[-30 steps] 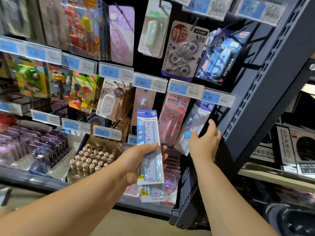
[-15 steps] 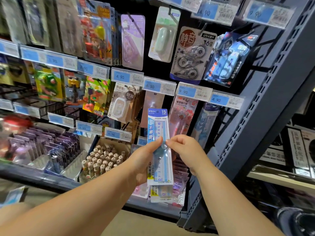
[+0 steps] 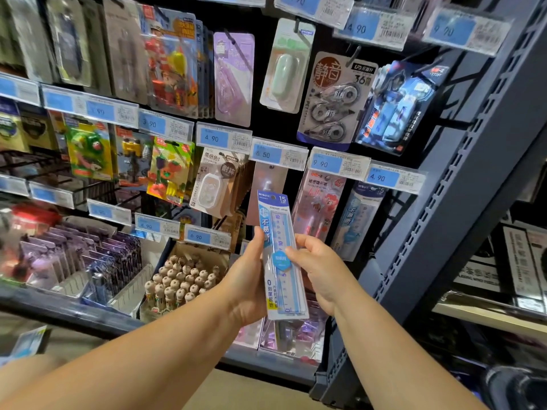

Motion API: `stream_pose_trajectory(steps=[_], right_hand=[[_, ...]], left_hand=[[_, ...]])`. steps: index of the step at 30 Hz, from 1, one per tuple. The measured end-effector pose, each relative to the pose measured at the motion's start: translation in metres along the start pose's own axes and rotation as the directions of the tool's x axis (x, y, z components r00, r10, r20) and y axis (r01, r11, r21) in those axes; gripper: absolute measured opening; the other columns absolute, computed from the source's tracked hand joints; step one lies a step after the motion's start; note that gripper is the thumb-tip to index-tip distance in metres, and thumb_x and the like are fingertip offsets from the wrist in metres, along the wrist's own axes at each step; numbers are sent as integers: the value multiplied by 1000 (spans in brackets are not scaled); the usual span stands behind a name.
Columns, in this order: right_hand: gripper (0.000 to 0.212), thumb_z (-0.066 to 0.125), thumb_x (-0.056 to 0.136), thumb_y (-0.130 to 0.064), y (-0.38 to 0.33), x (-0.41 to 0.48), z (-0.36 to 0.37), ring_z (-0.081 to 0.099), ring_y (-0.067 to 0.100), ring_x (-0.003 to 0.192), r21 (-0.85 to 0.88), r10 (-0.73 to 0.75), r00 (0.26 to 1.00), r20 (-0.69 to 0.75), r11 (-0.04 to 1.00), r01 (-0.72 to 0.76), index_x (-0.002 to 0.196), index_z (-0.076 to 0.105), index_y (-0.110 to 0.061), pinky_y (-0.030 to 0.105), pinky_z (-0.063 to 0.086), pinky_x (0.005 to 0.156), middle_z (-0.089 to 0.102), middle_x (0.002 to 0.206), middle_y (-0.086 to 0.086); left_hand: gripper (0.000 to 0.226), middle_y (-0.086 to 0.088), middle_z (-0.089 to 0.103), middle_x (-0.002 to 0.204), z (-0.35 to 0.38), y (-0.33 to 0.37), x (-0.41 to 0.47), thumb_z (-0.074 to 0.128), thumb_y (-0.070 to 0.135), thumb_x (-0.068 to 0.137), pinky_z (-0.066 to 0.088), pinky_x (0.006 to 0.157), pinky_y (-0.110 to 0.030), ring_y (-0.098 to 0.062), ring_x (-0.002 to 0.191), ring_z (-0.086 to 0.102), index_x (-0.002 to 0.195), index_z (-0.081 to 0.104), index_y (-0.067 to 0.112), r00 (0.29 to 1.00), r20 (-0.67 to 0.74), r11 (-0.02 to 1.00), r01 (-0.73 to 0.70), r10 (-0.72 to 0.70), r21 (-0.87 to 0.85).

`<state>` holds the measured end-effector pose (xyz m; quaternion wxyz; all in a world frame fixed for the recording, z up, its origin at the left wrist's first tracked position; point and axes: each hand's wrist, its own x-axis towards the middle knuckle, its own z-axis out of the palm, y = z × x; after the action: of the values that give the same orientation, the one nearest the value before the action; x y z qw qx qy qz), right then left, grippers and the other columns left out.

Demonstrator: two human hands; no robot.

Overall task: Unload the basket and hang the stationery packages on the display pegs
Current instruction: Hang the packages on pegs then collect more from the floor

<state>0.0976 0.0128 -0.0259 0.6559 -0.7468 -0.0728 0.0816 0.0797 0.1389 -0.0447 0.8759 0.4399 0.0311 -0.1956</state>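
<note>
Head view, centre frame: left hand (image 3: 247, 287) grips the ruler pack (image 3: 281, 255) upright while right hand (image 3: 321, 269) pinches its edge, likely lining its hole up for a peg.

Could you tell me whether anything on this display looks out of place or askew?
Nothing looks spilled or damaged. Only the long blue-and-white plastic ruler package is off the pegs, held between the left hand and the right hand.
</note>
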Motion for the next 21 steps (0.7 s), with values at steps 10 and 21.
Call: stream_pose_trajectory(steps=[10,21], right_hand=[[24,43,103,-10,-1,2,-3,70,12,81,235,-52,998,32,971,43,117,63,-12,27,56,69,74,94,3],[20,48,101,-14,21,15,-47,69,18,90,-19,-74,855,-513,997,75,114,60,-21,41,57,82,70,104,1]], left_hand=[[88,-16,67,123,-10,-6,11,35,80,72,44,103,-53,-34,115,63,127,63,17,998,59,1000,-24,24,2],[54,-3,51,74,-16,-4,10,59,62,78,42,46,-22,-14,59,44,95,57,11,1000,9,972,20,-19,-232]])
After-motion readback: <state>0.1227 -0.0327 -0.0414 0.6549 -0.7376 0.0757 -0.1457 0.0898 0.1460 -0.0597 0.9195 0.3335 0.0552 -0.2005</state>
